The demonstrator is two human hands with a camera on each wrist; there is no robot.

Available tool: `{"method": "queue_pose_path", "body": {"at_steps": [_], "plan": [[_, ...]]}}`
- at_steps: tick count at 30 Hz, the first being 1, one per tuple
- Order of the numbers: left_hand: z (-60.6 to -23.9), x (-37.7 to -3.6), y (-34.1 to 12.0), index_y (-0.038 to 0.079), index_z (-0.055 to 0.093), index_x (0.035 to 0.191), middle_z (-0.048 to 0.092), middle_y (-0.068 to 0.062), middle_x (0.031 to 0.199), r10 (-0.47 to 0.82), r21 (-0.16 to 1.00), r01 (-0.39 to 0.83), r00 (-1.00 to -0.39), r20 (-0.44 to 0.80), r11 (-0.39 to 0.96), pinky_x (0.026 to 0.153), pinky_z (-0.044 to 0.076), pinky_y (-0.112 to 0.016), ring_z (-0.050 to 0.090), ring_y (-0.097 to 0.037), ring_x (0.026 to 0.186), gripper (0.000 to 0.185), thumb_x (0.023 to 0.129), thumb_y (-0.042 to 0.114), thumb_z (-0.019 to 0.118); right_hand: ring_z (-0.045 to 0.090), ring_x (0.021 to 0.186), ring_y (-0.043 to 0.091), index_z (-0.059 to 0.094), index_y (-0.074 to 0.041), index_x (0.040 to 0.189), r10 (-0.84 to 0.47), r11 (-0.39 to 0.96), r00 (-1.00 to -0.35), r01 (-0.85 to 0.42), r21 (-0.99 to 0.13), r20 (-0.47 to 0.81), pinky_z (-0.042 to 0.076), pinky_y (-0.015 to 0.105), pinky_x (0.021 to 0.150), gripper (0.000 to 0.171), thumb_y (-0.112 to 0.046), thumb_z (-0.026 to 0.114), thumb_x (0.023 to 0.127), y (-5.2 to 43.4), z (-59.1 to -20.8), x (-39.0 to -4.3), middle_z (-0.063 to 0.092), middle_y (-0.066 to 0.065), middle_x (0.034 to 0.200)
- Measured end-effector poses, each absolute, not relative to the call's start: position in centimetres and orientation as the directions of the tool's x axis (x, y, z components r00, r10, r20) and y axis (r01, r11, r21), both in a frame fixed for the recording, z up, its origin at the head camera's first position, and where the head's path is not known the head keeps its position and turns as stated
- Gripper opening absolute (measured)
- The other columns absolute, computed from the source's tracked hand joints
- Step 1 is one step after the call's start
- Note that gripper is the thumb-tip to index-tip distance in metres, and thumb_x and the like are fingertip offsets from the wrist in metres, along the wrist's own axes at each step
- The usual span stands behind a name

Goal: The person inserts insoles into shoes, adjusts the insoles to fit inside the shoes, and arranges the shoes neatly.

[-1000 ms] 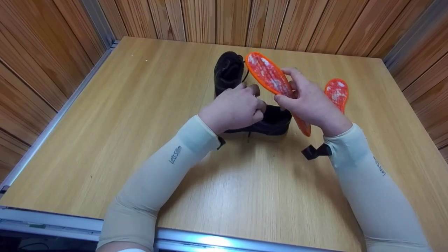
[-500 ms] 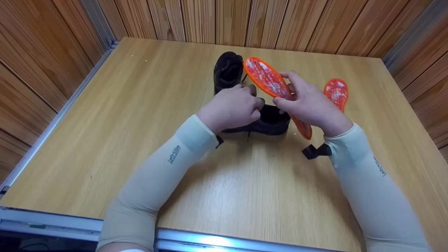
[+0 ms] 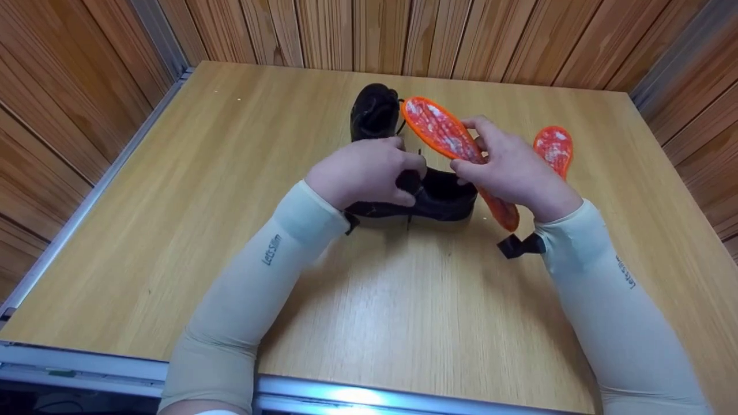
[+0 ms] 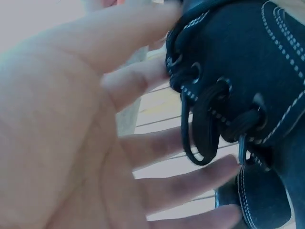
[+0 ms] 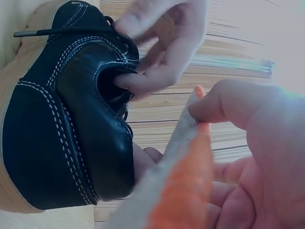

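In the head view a black lace-up shoe [image 3: 447, 202] with white stitching lies sideways on the table. My left hand [image 3: 363, 173] grips it at the tongue and laces; in the right wrist view a left finger [image 5: 150, 78] reaches into its opening while the thumb lies by the laces. My right hand [image 3: 513, 167] holds a red-and-white insole [image 3: 435, 124] with an orange rim between thumb and fingers, tilted above the shoe's heel end. The insole's edge [image 5: 183, 179] appears close up in the right wrist view. Laces [image 4: 205, 129] hang near the left fingers in the left wrist view.
Behind the left hand stands a second black shoe [image 3: 375, 112], partly hidden. A matching insole [image 3: 553, 148] lies at the right, beyond the right wrist. The wooden table [image 3: 369, 323] has a metal front edge, with plank walls [image 3: 380, 34] at the back and sides.
My left hand has shifted a little left along the shoe, its thumb spreading away from the fingers. The insole in my right hand has dipped slightly at its far end.
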State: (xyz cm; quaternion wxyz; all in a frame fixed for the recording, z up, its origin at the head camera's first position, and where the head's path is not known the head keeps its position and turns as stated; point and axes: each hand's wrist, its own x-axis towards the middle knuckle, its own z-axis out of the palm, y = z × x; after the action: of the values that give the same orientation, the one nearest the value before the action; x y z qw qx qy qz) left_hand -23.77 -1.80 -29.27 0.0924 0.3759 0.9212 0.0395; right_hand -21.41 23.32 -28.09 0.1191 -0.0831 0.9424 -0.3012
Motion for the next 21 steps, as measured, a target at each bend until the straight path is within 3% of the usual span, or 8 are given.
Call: {"method": "queue_pose_path", "body": {"at_steps": [6,16,21], "plan": [[-29.56,-23.99,-2.34,0.028,0.065,0.143,0.071,-0.004,0.142,0.736,0.179,0.714,-0.665,-0.128,0.676,0.112,0.058,-0.046,0.067,-0.025,0.122,0.054,0.095,0.029,0.088,0.073,0.109,0.028,0.028,-0.032,0.169,-0.231,0.809,-0.958,-0.092,-0.580,-0.171,0.056,0.050,0.094,0.078,-0.050,0.068,0.105,23.17,-28.05,-21.40,0.068,0.010,0.137],[-29.82,-24.16,-2.23,0.026,0.065,0.138,0.073,-0.005,0.131,0.747,0.144,0.734,-0.658,-0.093,0.664,0.110,0.058,-0.045,0.069,-0.026,0.115,0.053,0.091,0.029,0.090,0.074,0.108,0.028,0.031,-0.028,0.168,-0.266,0.802,-0.952,-0.129,-0.584,-0.154,0.055,0.042,0.088,0.075,-0.046,0.068,0.105,23.38,-27.69,-21.23,0.070,0.011,0.136],[-29.79,-24.11,-2.22,0.027,0.066,0.139,0.074,-0.004,0.134,0.738,0.140,0.725,-0.667,-0.104,0.675,0.112,0.058,-0.045,0.069,-0.025,0.115,0.054,0.091,0.031,0.090,0.070,0.117,0.033,0.033,-0.025,0.168,-0.276,0.816,-0.947,-0.141,-0.561,-0.163,0.054,0.051,0.098,0.075,-0.042,0.069,0.105,23.65,-27.29,-21.17,0.065,0.014,0.145]]}}
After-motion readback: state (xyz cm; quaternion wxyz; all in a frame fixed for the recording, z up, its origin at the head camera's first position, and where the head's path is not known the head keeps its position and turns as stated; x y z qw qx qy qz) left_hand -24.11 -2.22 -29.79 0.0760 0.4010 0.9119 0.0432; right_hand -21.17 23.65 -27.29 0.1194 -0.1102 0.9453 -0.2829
